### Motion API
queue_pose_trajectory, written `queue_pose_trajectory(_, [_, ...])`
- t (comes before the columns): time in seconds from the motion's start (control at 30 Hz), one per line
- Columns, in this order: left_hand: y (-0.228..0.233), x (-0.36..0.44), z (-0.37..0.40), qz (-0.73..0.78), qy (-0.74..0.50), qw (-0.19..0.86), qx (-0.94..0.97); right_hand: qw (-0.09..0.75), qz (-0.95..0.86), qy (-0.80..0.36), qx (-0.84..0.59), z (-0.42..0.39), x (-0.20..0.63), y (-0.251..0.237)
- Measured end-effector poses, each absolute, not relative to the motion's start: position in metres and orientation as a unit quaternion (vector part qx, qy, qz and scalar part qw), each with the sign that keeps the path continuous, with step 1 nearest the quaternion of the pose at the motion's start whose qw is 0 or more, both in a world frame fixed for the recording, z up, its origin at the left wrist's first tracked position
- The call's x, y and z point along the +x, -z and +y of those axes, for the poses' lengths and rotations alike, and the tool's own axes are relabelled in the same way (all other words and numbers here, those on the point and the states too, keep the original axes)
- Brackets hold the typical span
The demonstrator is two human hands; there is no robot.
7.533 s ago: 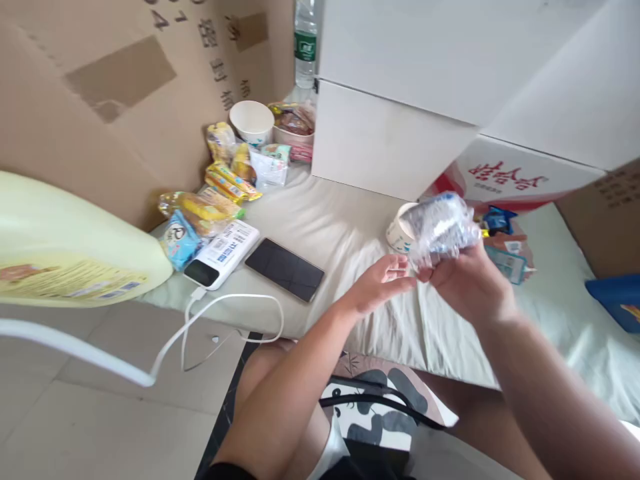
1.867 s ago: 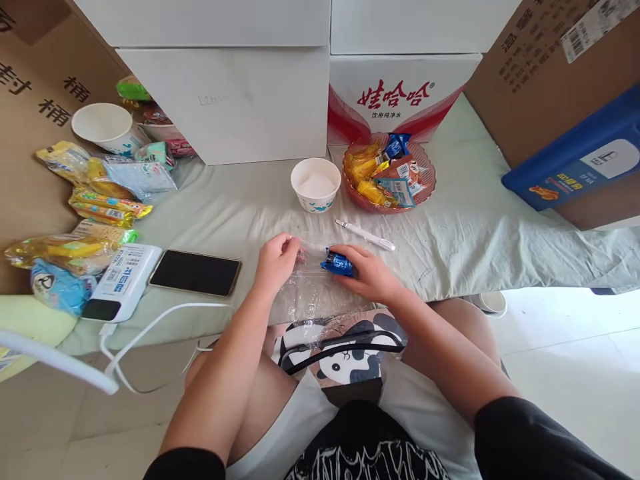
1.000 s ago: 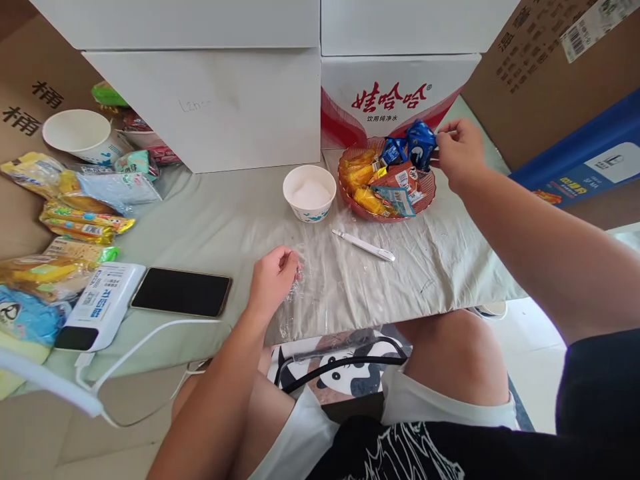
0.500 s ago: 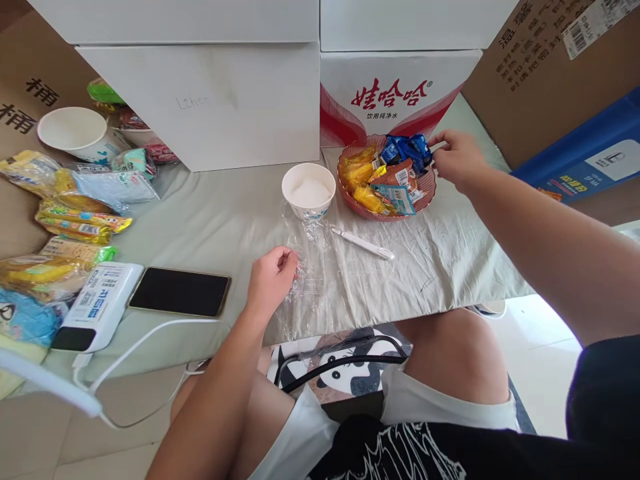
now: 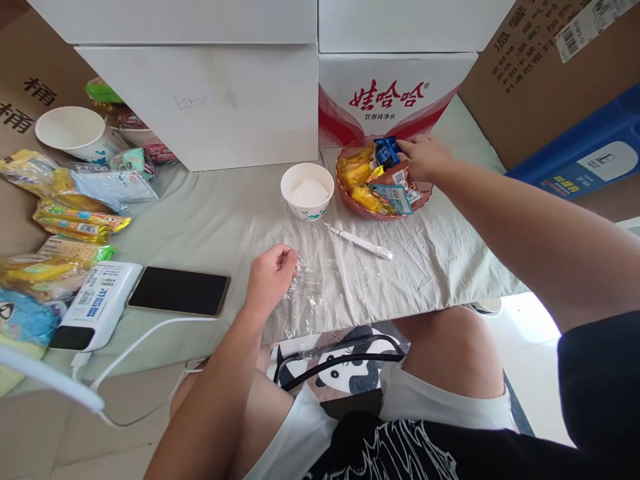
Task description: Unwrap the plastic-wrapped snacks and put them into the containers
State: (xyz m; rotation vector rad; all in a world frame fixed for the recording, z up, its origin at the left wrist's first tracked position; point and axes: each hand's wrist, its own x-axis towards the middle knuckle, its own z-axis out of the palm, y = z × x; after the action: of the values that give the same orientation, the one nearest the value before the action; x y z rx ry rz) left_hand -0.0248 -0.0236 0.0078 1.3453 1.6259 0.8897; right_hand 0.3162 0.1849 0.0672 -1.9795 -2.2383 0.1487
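Head view: the left hand pinches thumb and fingers narrowly on clear plastic film, which spreads to the right over the pale cloth. At the pink bowl, the right hand reaches over the right side, fingertips at a blue packet lying inside toward the back, though I cannot tell whether they grip it. Just left of the bowl stands a paper cup, and a white cutter lies in front of both.

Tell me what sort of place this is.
Perhaps a bedroom or dorm: a wrinkled pale sheet, with a phone and loose snack packets lying on it.
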Motion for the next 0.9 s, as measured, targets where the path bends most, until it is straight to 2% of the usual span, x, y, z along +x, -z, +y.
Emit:
queue_pose_trajectory(0.07, [-0.009,-0.025,-0.024,0.633,-0.362,0.420,0.540,0.129,-0.690,-0.056,-0.710,0.170,0.309,-0.079])
queue_pose_trajectory(0.13, [-0.012,-0.027,-0.026,0.614,-0.370,0.426,0.553,0.235,-0.664,-0.042,-0.709,0.139,0.297,-0.095])
queue_pose_trajectory(0.2, [-0.015,-0.030,-0.029,0.585,-0.375,0.444,0.565,0.350,-0.689,-0.049,-0.632,0.093,0.283,-0.106])
queue_pose_trajectory(0.27, [-0.020,-0.034,-0.033,0.545,-0.381,0.487,0.567,0.405,-0.722,-0.153,-0.540,0.044,0.266,-0.104])
queue_pose_trajectory(0.3, [-0.022,-0.036,-0.034,0.521,-0.384,0.516,0.560,0.399,-0.742,-0.229,-0.489,0.022,0.256,-0.096])
queue_pose_trajectory(0.37, [-0.027,-0.039,-0.038,0.473,-0.387,0.590,0.528,0.331,-0.748,-0.352,-0.456,-0.010,0.236,-0.071])
queue_pose_trajectory(0.5, [-0.033,-0.041,-0.041,0.349,-0.387,0.741,0.424,0.318,-0.602,-0.553,-0.480,-0.025,0.202,-0.013])
queue_pose_trajectory(0.6, [-0.033,-0.042,-0.041,0.279,-0.394,0.790,0.378,0.293,-0.512,-0.685,-0.427,-0.022,0.192,0.004])
queue_pose_trajectory(0.7, [-0.032,-0.043,-0.037,0.276,-0.396,0.797,0.362,0.307,-0.468,-0.739,-0.376,-0.025,0.191,0.003])
queue_pose_trajectory(0.9, [-0.025,-0.041,-0.029,0.348,-0.391,0.784,0.333,0.432,-0.390,-0.723,-0.372,-0.027,0.192,0.013])
